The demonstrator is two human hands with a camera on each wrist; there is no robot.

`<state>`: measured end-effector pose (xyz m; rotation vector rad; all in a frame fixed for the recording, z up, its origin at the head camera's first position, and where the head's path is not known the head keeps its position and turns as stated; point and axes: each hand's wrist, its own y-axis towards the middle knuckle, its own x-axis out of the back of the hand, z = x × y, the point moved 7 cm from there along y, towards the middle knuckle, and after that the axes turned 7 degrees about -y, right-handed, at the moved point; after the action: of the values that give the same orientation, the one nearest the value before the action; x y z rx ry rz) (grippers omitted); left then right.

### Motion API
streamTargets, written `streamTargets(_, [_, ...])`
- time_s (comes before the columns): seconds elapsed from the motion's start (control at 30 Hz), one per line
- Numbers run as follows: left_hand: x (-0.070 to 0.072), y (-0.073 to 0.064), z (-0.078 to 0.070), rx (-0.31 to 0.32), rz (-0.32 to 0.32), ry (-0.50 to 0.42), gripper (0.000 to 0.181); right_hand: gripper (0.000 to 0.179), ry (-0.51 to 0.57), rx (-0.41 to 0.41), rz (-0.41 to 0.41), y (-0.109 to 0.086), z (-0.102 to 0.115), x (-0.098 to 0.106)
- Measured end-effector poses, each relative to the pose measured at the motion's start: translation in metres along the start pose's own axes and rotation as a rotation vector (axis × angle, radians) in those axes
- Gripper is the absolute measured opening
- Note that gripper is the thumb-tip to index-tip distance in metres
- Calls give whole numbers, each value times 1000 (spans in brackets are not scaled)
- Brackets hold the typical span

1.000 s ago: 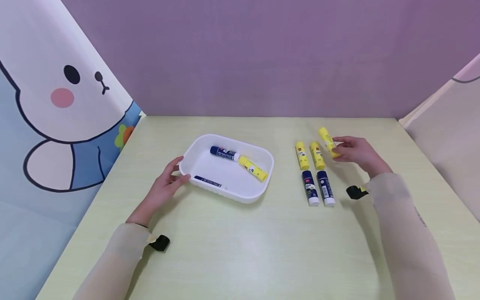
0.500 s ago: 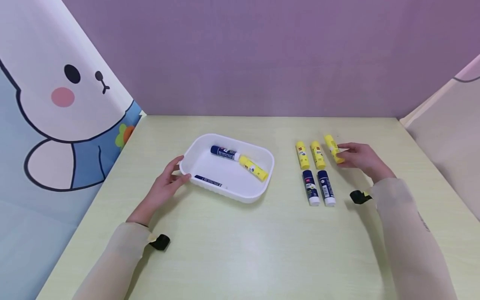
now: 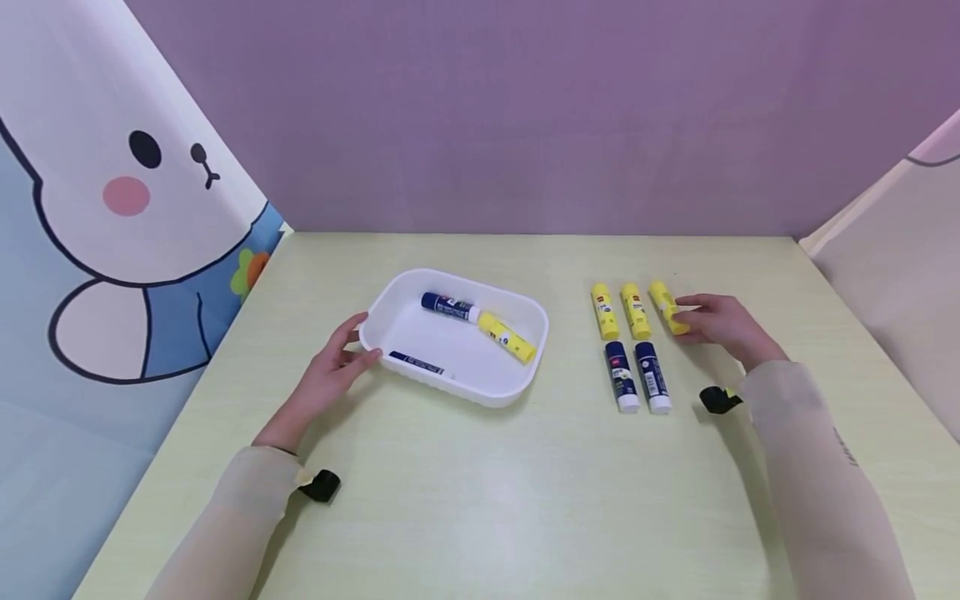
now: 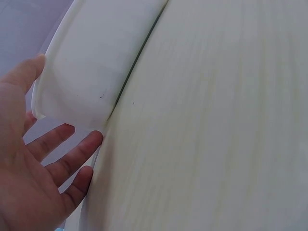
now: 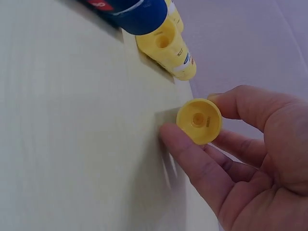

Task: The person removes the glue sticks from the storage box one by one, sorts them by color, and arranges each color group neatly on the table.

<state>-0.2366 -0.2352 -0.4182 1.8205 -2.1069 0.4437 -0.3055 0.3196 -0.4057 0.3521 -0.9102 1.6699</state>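
Observation:
My right hand point(image 3: 720, 325) pinches a yellow glue stick point(image 3: 666, 305) by its near end, at the right of a row. In the right wrist view, the hollow round base of that yellow glue stick point(image 5: 198, 122) faces the camera between thumb and fingers. Two more yellow glue sticks, a left one point(image 3: 604, 312) and a middle one point(image 3: 635, 310), lie beside it. Below them lie two navy glue sticks with white ends, one left point(image 3: 622, 379) and one right point(image 3: 652, 379). My left hand point(image 3: 330, 367) grips the left end of a white plastic tray point(image 3: 480, 390) between thumb and fingers.
Inside the tray lie a navy glue stick point(image 3: 448, 306) and a yellow one point(image 3: 507, 337). A dark label shows through the tray's front wall. A purple backdrop point(image 3: 525, 117) stands behind the pale wooden table point(image 3: 480, 500), with a cartoon-printed cloth point(image 3: 150, 250) at left.
My right hand has lowered the yellow glue stick toward the near right, bringing it in line beside the other two yellow ones. The left hand and tray have stayed put.

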Motion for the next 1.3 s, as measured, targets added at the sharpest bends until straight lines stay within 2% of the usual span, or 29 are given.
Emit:
streamTargets(0.37, [0, 1, 3, 13, 0, 4, 71, 72, -92, -2, 1, 2, 1, -2])
streamTargets(0.6, [-1, 1, 2, -1, -6, 5, 68, 69, -131, 17, 16, 3, 1, -4])
streamTargets(1.3, [0, 0, 1, 4, -7, 7, 68, 74, -146, -41, 20, 5, -2, -7])
